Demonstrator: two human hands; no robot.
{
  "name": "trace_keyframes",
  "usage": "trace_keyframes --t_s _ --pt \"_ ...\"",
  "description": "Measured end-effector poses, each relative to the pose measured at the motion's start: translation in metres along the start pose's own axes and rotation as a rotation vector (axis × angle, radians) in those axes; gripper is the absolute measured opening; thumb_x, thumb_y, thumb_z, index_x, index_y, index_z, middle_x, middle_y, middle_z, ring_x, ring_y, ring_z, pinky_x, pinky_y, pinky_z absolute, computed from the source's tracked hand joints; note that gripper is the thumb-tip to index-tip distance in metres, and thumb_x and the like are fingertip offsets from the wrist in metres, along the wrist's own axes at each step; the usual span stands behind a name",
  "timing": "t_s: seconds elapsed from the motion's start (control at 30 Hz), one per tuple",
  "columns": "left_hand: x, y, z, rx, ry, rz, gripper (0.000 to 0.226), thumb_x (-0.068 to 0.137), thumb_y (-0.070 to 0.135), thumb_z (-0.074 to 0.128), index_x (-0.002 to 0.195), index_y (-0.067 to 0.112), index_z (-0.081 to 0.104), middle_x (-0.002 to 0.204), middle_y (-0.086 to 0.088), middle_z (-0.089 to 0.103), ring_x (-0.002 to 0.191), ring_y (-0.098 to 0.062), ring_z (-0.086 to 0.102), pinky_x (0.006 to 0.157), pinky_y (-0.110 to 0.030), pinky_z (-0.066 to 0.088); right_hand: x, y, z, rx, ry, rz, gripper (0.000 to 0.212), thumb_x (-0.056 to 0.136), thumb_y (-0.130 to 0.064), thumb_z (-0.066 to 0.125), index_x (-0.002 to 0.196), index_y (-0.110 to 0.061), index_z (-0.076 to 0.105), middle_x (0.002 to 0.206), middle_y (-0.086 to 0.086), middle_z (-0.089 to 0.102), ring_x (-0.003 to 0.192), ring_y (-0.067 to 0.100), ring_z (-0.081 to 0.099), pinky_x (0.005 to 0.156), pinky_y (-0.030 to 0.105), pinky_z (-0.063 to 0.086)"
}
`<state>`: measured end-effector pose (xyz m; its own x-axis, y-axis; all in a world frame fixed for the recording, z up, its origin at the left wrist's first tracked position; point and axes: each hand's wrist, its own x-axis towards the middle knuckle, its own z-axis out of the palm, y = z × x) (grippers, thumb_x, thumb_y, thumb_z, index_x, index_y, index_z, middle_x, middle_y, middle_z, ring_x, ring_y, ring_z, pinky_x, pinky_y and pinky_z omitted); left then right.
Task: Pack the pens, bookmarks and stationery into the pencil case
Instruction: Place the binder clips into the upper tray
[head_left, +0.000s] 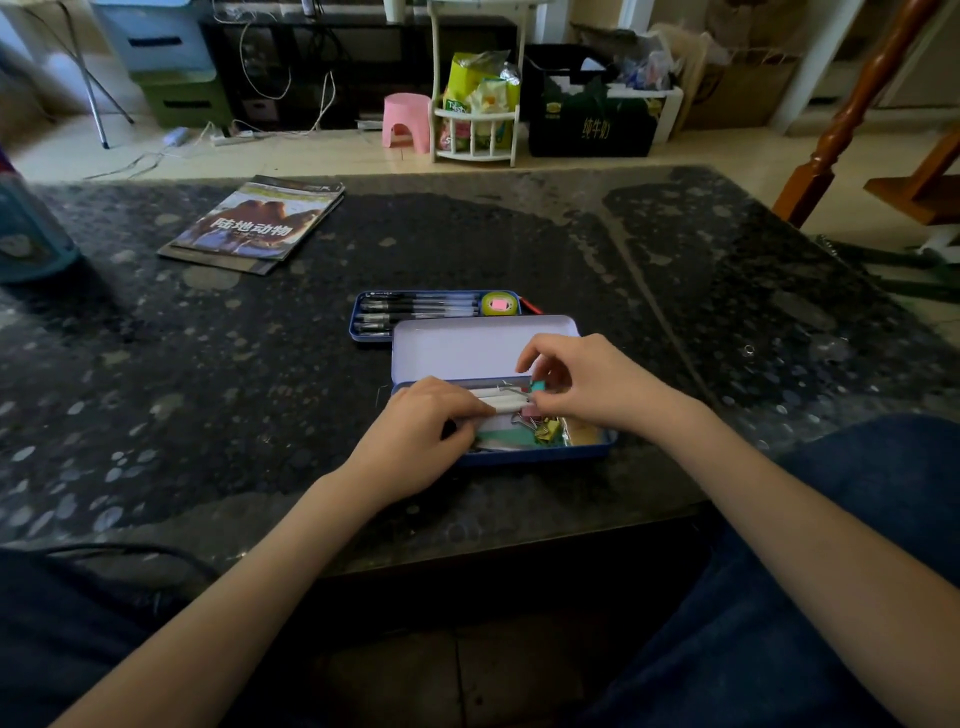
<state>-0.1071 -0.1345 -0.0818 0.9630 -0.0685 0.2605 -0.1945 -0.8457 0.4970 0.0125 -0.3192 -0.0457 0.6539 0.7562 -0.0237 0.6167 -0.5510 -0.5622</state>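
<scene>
Nearing completion: open pencil case (540, 453) under both hands holds clips and notes, left hand (423, 423) pressing white pens (501, 405), right hand (584, 384) pinching a teal clip (538, 386); tray of black pens (421, 307) beyond remains unstowed.

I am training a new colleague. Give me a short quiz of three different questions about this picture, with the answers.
1. True or false: the lid of the near case is closed.
2. What lies in the tray behind the case?
A. black pens
B. scissors
C. coins
3. Which hand rests on the white pens in the case?

Key
1. False. The lid stands open.
2. A. A small yellow-green item lies at the tray's right end too.
3. The left hand. The right hand is over the binder clips, fingers curled; what it pinches is not clear.
</scene>
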Motion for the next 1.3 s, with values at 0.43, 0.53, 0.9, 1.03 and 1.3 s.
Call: trace_keyframes --t_s 0.43,0.53,0.9,1.03,1.3 --pt "0.003 0.012 -0.006 -0.469 0.095 -0.257 0.023 0.074 0.016 0.077 0.094 0.024 0.069 0.084 0.011 0.071 0.077 0.0 0.068 0.073 -0.015 0.054 -0.003 -0.018 0.005 0.151 -0.018 -0.206 0.036 0.082 -0.002 0.066 0.101 -0.032 0.058 0.099 -0.013 0.062 0.078 0.001 0.064 0.068 0.017 0.055" --pt "0.002 0.012 -0.005 -0.455 0.129 -0.256 0.018 0.076 0.013 0.075 0.09 0.022 0.068 0.081 0.008 0.072 0.074 -0.001 0.069 0.073 -0.018 0.056 -0.002 -0.018 0.012 0.208 0.004 -0.162 0.034 0.083 -0.002 0.066 0.106 -0.027 0.06 0.104 -0.008 0.062 0.075 0.008 0.066 0.07 0.023 0.058" --pt "0.0 0.013 -0.006 -0.41 0.094 -0.174 0.014 0.071 0.02 0.079 0.081 0.022 0.069 0.079 0.01 0.071 0.073 0.001 0.067 0.071 -0.013 0.053 0.008 -0.015 0.016 0.535 0.041 0.112 0.021 0.08 -0.009 0.074 0.097 -0.017 0.064 0.08 0.0 0.074 0.073 0.009 0.071 0.059 0.018 0.056" --pt "0.002 0.003 -0.015 -0.28 0.177 -0.214 0.011 0.08 0.03 0.07 0.07 0.027 0.072 0.062 0.02 0.065 0.059 0.004 0.059 0.053 -0.011 0.047 0.014 -0.012 0.012 0.348 0.088 0.036 0.018 0.078 -0.008 0.076 0.084 -0.024 0.068 0.079 -0.012 0.071 0.075 -0.004 0.067 0.065 0.011 0.051" --pt "-0.001 0.0 -0.013 -0.03 0.161 -0.108 0.008 0.079 0.023 0.069 0.082 0.029 0.074 0.066 0.023 0.058 0.077 -0.004 0.056 0.073 -0.026 0.047 0.016 -0.016 0.032 0.129 0.004 -0.173 0.012 0.079 -0.005 0.073 0.084 -0.015 0.077 0.085 -0.004 0.063 0.083 0.011 0.06 0.072 0.018 0.048"
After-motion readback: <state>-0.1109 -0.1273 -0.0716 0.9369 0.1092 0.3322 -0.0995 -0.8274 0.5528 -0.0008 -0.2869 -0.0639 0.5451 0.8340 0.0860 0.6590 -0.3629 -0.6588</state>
